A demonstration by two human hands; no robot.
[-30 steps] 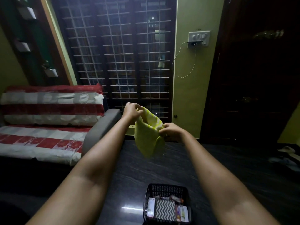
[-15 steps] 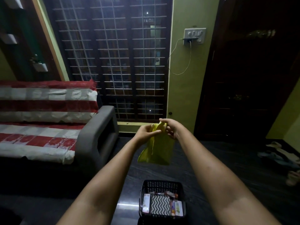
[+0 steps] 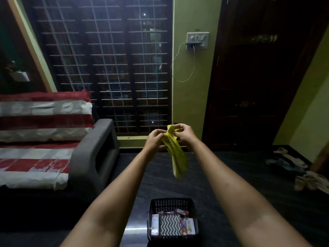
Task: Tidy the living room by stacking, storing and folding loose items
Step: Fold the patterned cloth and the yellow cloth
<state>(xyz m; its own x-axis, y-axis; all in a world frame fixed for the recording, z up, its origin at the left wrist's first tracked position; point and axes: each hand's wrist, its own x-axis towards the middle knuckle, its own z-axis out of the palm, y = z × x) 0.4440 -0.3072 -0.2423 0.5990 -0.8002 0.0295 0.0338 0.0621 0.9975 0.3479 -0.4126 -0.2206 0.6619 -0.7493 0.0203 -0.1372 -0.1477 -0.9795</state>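
Note:
A yellow-green cloth hangs in the air in front of me, folded into a narrow strip. My left hand pinches its upper edge from the left. My right hand grips the top of the cloth from the right, close beside the left hand. Both arms are stretched forward over the dark floor. Below the cloth, near my feet, a black perforated basket stands on the floor with a zigzag-patterned item and several small packets inside.
A grey sofa with a red-and-white striped cover stands at the left. A barred window and a green wall with a switchboard and hanging cable are ahead. Several sandals lie on the floor at the right.
My hands came together from a spread hold, folding the cloth from a wide sheet into a narrow hanging strip. The view shifted slightly right and down.

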